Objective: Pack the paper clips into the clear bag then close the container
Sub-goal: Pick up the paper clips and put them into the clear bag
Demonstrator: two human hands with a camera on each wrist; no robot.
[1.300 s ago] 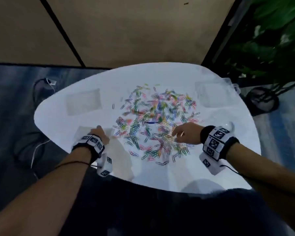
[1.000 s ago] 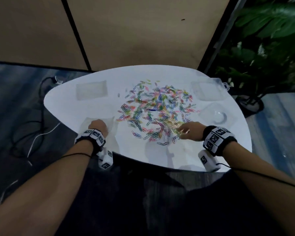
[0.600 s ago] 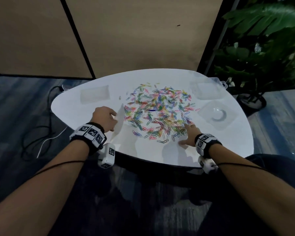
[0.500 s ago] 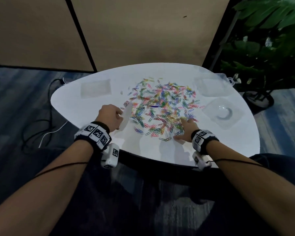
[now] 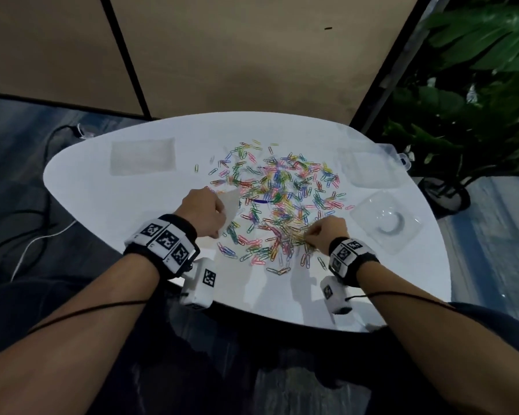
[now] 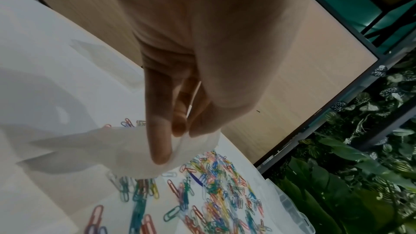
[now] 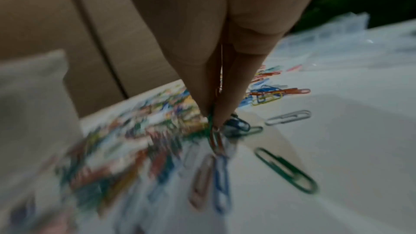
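Several coloured paper clips (image 5: 282, 202) lie scattered over the middle of the white table (image 5: 132, 205). My left hand (image 5: 206, 212) pinches a clear bag (image 5: 229, 209) at the pile's left edge and holds it lifted off the table; in the left wrist view the bag (image 6: 108, 150) hangs from the fingertips (image 6: 161, 152). My right hand (image 5: 325, 232) is at the pile's near right edge. In the right wrist view its fingertips (image 7: 211, 111) pinch a few paper clips (image 7: 215, 140). A clear container (image 5: 387, 224) lies open at the right.
Another clear bag (image 5: 143, 155) lies flat at the far left of the table. More clear plastic containers (image 5: 369, 167) sit at the far right edge. A potted plant (image 5: 477, 100) stands right of the table, cables (image 5: 27, 235) lie on the floor at left.
My left hand lifted the clear bag from the near left of the table and carried it to the pile's left edge. My right hand's fingers went from lying on the clips to pinching some.
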